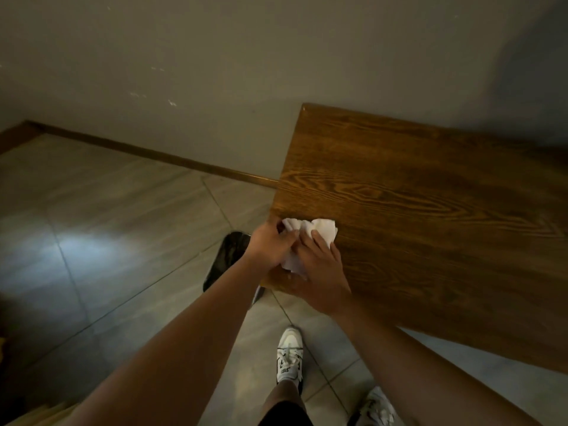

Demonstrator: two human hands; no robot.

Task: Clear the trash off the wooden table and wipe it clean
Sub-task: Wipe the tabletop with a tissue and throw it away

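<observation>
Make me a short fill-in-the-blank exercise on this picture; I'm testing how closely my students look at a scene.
1. Both hands gather a crumpled white ____ at the near left corner of the wooden table.
2. The left hand and the right hand are ____ each other over it.
3. The dark bin stands on the ____, just below that corner.
4. The person's sneakers are mostly ____.

Missing words: tissue; touching; floor; white

table (430, 210) sitting at 2 o'clock against wall (215, 56) | tissue (319, 230) lying on its 9 o'clock edge | bin (229, 256) standing below, at 10 o'clock of shoes (289, 355)
</observation>
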